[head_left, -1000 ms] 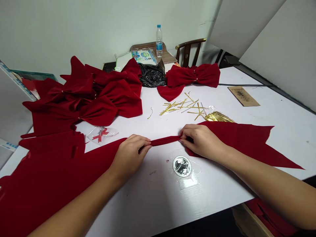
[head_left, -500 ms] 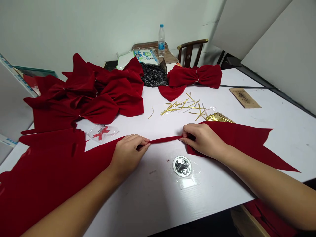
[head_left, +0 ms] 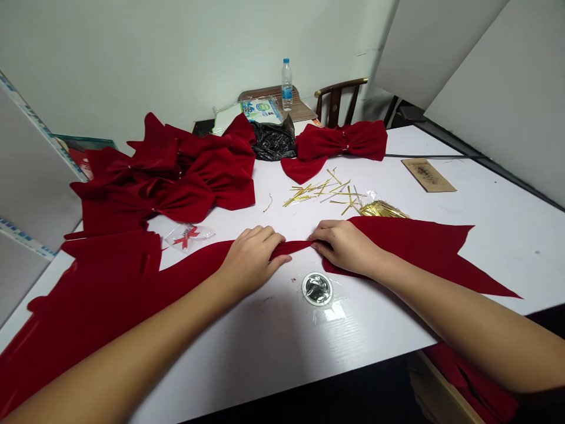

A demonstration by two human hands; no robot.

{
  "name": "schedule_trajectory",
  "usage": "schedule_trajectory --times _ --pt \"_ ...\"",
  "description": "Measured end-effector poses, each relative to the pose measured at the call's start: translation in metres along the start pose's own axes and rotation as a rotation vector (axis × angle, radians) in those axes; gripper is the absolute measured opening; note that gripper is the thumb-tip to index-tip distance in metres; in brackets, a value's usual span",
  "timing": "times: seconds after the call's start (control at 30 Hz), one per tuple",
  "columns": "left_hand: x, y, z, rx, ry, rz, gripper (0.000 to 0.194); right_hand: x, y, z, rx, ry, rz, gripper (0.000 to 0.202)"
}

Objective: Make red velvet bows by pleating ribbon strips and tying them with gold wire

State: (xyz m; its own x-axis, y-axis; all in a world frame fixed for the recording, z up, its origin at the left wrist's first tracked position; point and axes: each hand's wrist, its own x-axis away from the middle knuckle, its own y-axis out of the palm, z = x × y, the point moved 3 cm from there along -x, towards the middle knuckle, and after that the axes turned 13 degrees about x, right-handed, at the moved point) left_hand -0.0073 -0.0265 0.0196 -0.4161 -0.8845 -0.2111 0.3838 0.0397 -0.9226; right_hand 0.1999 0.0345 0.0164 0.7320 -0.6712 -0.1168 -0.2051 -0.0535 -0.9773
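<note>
A long strip of red velvet ribbon (head_left: 410, 241) lies across the white table (head_left: 247, 359), with a notched, pointed end on the right. My right hand (head_left: 342, 244) pinches it where it is gathered narrow. On the left, my left hand (head_left: 253, 259) is closed around the same gathered stretch, thumb below and fingers above. Between the hands only a short bunched piece shows. More red velvet (head_left: 110, 300) spreads left, partly under my left forearm. Just below my right hand is a round silver-rimmed disc (head_left: 316, 288) under clear film.
Finished red bows (head_left: 176, 171) are heaped at the back left, others (head_left: 344, 141) at the back right. Gold twist ties (head_left: 309, 191) lie loose near a bundle (head_left: 382, 209). A black plastic bag (head_left: 273, 141), a water bottle (head_left: 286, 85) and a brown card (head_left: 428, 175) are farther back.
My left hand has slid right along the ribbon, closer to my right hand, so the gathered piece between them is shorter. The view has shifted slightly.
</note>
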Motion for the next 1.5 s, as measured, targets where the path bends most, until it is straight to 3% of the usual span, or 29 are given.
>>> schedule_trajectory --times 0.2,0.33,0.43,0.67,0.83,1.03,1.5 --pt "-0.015 0.007 0.002 0.091 0.014 -0.010 0.014 0.000 -0.002 0.001 -0.007 -0.023 -0.039 0.020" --pt "-0.016 0.009 0.004 0.111 0.012 0.030 0.011 0.003 -0.008 -0.005 0.155 -0.089 -0.029 0.030" --pt "-0.019 0.010 0.013 0.105 0.023 0.014 0.014 0.004 -0.013 -0.012 0.232 -0.155 -0.008 0.022" --pt "-0.029 0.007 0.028 0.186 0.016 0.032 0.015 0.000 -0.003 -0.009 0.094 -0.075 0.039 0.014" --pt "-0.026 0.005 0.023 0.274 0.065 0.103 0.014 0.003 -0.003 0.003 -0.121 -0.081 0.119 0.013" --pt "-0.022 0.009 0.011 0.322 0.124 0.049 0.013 0.005 -0.002 0.004 -0.111 -0.195 0.144 0.013" --pt "-0.016 0.018 0.009 0.387 0.196 0.209 0.011 0.007 0.004 0.010 -0.231 -0.191 0.217 0.014"
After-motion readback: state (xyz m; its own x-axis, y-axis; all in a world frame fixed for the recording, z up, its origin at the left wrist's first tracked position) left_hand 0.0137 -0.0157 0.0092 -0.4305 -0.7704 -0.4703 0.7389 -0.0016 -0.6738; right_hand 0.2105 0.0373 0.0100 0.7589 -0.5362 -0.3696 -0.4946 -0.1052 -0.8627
